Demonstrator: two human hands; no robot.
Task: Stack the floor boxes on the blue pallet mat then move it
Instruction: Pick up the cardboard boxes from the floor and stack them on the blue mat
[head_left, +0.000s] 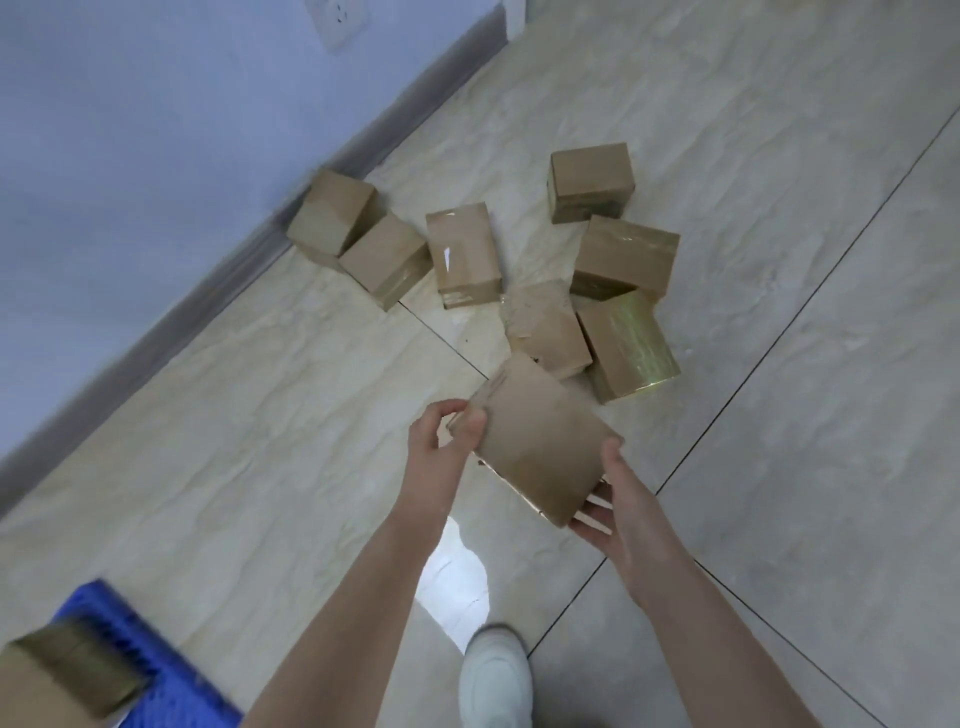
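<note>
Floor: pale tiles, dark joints.
Loose boxes: seven, scattered ahead, two by the skirting.
Blue pallet mat: bottom left, well apart from them, bearing a taped box.
Held box: tilted, off the floor, near the pile.
Left hand: curled round its left edge.
Right hand: fingers beneath, thumb on the side, gripping.
Shoe: white, below the arms.

The floor is pale marbled tile with thin dark joints. Two boxes lie touching each other by the grey skirting board, with a single box just beside them. Four more boxes bunch close together farther right. A blue pallet mat lies at the lower left, and a white shoe stands near the bottom edge.
</note>
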